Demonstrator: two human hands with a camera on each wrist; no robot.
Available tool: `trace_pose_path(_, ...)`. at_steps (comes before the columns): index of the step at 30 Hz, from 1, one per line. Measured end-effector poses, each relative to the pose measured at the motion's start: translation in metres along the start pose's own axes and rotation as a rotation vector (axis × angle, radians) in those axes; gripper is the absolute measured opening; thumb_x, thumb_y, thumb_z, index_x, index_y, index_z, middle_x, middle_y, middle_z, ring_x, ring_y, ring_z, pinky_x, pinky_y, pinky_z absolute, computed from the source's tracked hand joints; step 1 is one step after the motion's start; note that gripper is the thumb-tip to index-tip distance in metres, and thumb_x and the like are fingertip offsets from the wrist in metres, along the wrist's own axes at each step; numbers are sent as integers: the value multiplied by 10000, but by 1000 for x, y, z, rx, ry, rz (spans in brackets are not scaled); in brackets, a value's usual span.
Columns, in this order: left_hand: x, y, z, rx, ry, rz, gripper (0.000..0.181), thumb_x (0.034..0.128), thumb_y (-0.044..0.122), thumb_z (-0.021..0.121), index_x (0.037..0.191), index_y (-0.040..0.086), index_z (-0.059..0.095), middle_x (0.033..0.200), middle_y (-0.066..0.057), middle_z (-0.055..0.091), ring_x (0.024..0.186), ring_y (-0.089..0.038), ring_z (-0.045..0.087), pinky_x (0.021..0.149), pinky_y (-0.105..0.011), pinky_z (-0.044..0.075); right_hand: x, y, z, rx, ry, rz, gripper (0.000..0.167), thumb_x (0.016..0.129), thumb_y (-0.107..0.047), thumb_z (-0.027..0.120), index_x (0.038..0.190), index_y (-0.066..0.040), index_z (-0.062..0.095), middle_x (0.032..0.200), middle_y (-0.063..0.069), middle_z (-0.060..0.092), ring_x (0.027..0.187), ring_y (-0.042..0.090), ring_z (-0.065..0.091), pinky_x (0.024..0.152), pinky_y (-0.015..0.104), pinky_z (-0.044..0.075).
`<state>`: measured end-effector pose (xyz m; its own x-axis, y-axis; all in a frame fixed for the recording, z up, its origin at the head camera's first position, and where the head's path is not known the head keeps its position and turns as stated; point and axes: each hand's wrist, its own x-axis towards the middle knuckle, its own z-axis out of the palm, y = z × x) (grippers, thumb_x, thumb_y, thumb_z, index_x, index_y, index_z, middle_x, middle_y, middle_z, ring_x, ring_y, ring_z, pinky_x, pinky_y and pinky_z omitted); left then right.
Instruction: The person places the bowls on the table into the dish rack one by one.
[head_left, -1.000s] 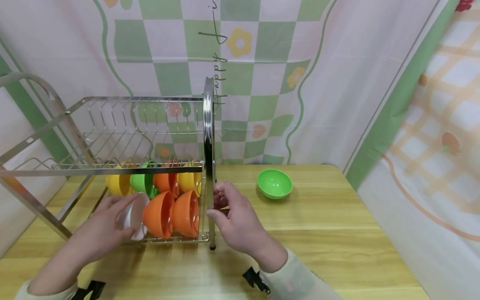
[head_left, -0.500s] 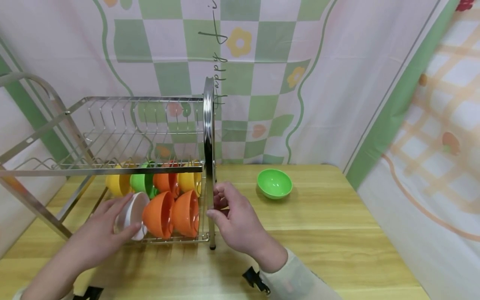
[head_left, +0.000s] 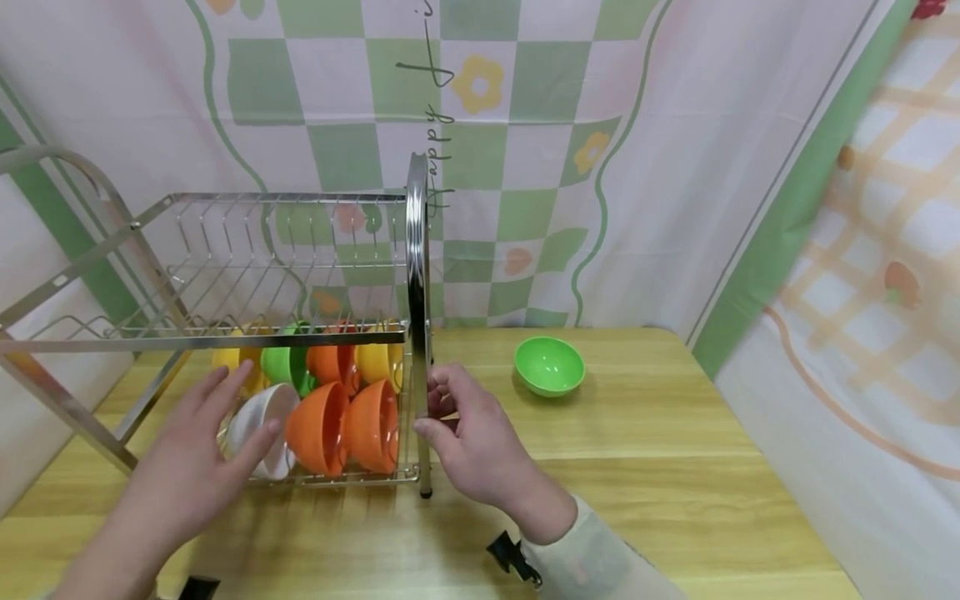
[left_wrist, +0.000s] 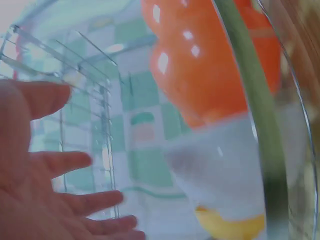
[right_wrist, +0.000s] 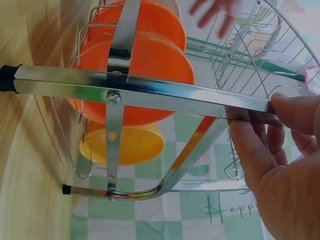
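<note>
A white bowl point(head_left: 264, 429) stands on its side at the left end of the front row on the lower tier of a metal dish rack point(head_left: 417, 275). Just left of it my left hand point(head_left: 191, 442) is spread, its straight fingers off the bowl, as the left wrist view also shows. Two orange bowls point(head_left: 318, 429) stand tilted beside the white one. With thumb and fingers my right hand point(head_left: 480, 437) pinches the rack's right front upright; the right wrist view shows the thumb on one side and fingertips on the other.
Behind the front row stand a yellow bowl point(head_left: 243, 358), a green bowl point(head_left: 285, 368), an orange bowl point(head_left: 330, 367) and another yellow bowl point(head_left: 381, 362). A bright green bowl point(head_left: 550, 367) sits upright on the wooden table point(head_left: 637, 467), right of the rack. A patterned curtain hangs behind.
My left hand has let go of the white bowl and drawn back to the left, its fingers spreading. The white bowl stays in the rack. My right hand has not moved.
</note>
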<state>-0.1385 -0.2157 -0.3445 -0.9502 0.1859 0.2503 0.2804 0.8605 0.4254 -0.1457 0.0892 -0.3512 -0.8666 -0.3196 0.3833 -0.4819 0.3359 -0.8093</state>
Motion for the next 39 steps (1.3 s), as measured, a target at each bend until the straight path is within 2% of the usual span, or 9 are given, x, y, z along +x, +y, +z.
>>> trace_pose_path(3,-3,16,0,-130,119,63,674,970,351,657,1554,200,358,1473,-204,415,1136,-500,501,798,-685,483,0,1,-2,18,-14,25,253,943,-37,668,1109,-151,514,997,-24,599,925,127,630,791,299,572)
trace_pose_path(6,-5,34,4,-270,170,136,580,938,224,711,1474,225,489,1361,-85,550,1060,-354,572,790,-499,546,2,4,-7,60,-45,49,212,932,-44,683,1077,-131,555,1015,-17,618,949,129,639,820,309,568)
trace_pose_path(8,-4,45,9,-396,150,168,558,929,151,719,1446,213,516,1323,-42,568,1069,-288,587,824,-336,554,2,7,-13,89,-65,66,203,921,-14,662,1078,-110,575,1038,10,623,979,154,635,845,317,561)
trace_pose_path(10,-2,55,15,-507,102,189,602,925,109,718,1464,234,482,1376,-10,516,1189,-260,539,978,-307,481,3,10,-19,113,-68,83,243,888,37,623,1098,-80,585,1068,57,626,1010,203,629,862,331,558)
trace_pose_path(12,1,64,21,-632,62,202,672,913,53,720,1482,264,434,1413,3,459,1233,-244,514,987,-240,460,3,12,-28,131,-45,117,300,850,71,582,1120,-58,586,1093,108,622,1036,252,615,867,341,557)
trace_pose_path(19,11,85,43,-926,68,349,785,839,-136,701,1494,149,375,1393,-87,426,1228,-303,503,964,-379,509,5,25,-64,128,130,240,338,842,65,635,1158,-36,573,1073,144,608,1004,277,619,830,353,569)
trace_pose_path(28,20,97,72,-883,172,536,835,760,-185,750,1476,96,423,1362,-107,443,1223,-269,527,879,-425,547,0,44,-117,387,416,393,314,911,117,504,1203,9,465,1101,184,500,996,273,589,857,364,570)
trace_pose_path(33,22,102,79,-863,204,518,841,761,-207,735,1470,145,452,1371,-83,468,1150,-293,589,795,-381,584,-4,57,-147,386,537,543,358,950,31,540,1260,-125,452,1183,128,449,1037,233,541,882,365,558)
trace_pose_path(39,24,104,82,-810,232,478,816,773,-199,730,1459,165,478,1322,-37,555,1024,-250,649,764,-330,590,-10,78,-166,391,498,676,689,957,-48,550,1553,-184,232,1515,240,229,1349,397,347,990,483,482)
